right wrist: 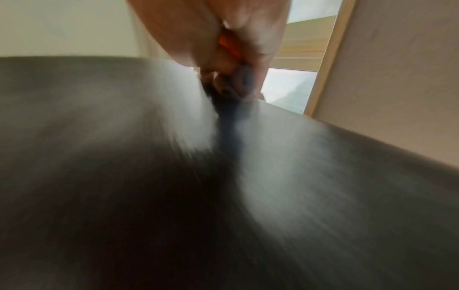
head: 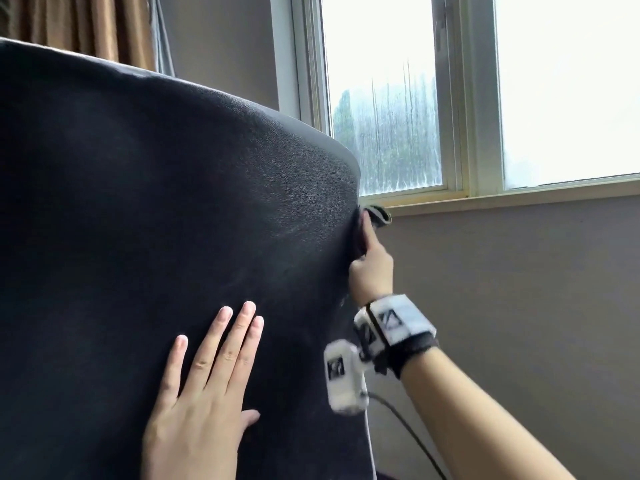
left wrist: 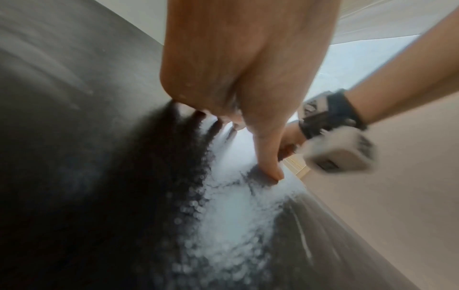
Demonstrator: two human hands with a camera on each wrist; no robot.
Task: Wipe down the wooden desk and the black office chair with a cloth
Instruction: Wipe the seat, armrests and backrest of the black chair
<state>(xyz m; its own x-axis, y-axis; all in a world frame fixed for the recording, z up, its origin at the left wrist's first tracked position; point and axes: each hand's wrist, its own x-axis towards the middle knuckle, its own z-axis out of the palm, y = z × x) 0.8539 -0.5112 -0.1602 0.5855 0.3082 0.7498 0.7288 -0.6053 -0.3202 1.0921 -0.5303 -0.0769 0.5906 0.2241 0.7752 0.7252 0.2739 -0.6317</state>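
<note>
The black office chair's backrest (head: 156,202) fills the left of the head view. My left hand (head: 207,382) lies flat on it with straight fingers, low and near its right side; in the left wrist view the left hand (left wrist: 243,78) presses the chair (left wrist: 74,137) with the thumb down. My right hand (head: 370,265) grips the backrest's right edge, fingers curled behind it around a dark striped cloth (head: 379,214) that sticks out above the thumb. The right wrist view is blurred: the right hand (right wrist: 223,49) holds the dark cloth (right wrist: 228,117) against the chair (right wrist: 124,176).
A window (head: 381,98) with wet glass and its pale sill (head: 519,197) stand behind the chair's right edge, above a grey wall (head: 519,306). A brown curtain (head: 86,26) hangs at the top left. A cable (head: 408,431) trails from my right wrist.
</note>
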